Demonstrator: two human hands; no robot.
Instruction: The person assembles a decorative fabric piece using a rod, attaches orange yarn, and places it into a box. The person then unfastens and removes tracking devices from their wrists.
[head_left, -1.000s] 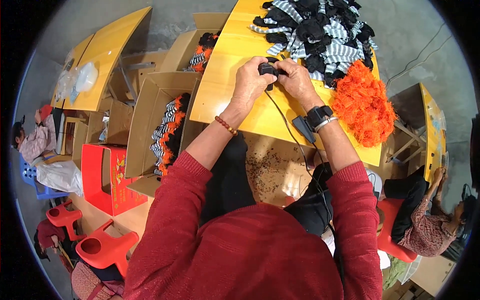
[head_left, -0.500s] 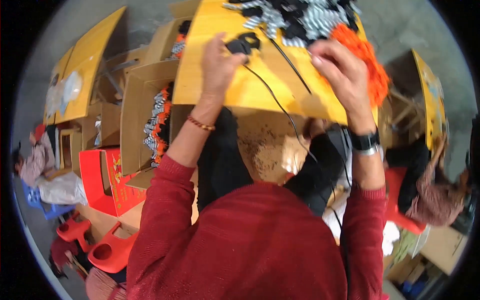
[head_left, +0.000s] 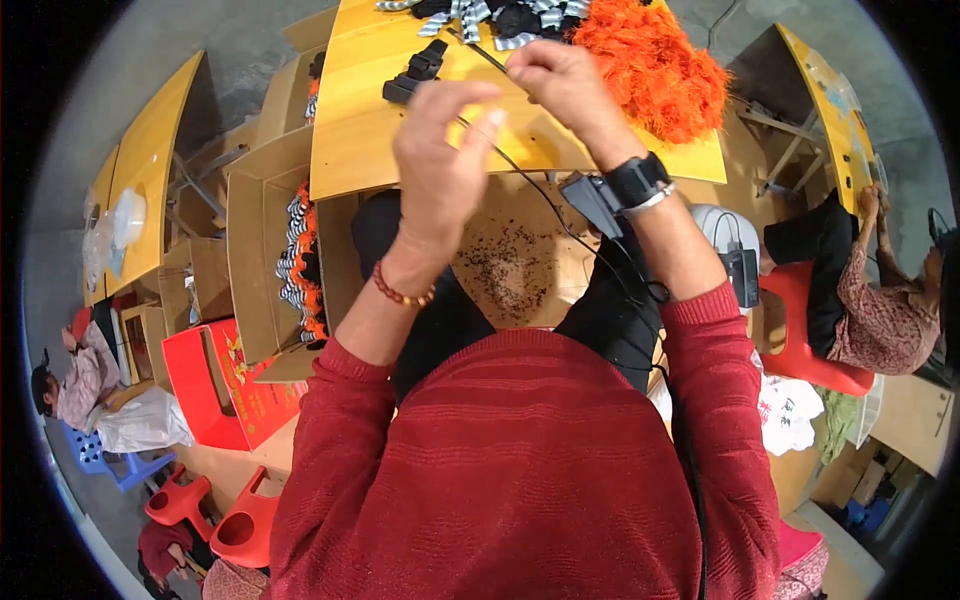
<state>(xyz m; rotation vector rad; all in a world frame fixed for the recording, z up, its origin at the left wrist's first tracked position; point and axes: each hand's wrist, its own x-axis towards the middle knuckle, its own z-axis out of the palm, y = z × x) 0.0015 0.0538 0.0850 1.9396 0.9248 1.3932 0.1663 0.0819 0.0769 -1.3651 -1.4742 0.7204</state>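
Note:
My right hand is over the yellow table, its fingers closed in a pinch at the near end of a thin black rod. The rod's far end points toward a heap of black and grey-and-white striped fabric strips. My left hand is raised near the table's front edge, thumb and fingers apart, holding nothing. Just beyond it lies a black strap with a buckle and a small box. A black cable runs down toward my lap. Fluffy orange material is piled right of my right hand.
Left of the table stands an open cardboard box holding striped, orange and black pieces. A red carton and red stools are farther left. People sit at both sides; one is at the right-hand table. Dark bits litter the floor.
My right hand has moved left and taken hold of the rod, which lay on the table before. My left hand has drawn back from the black strap. The view has shifted.

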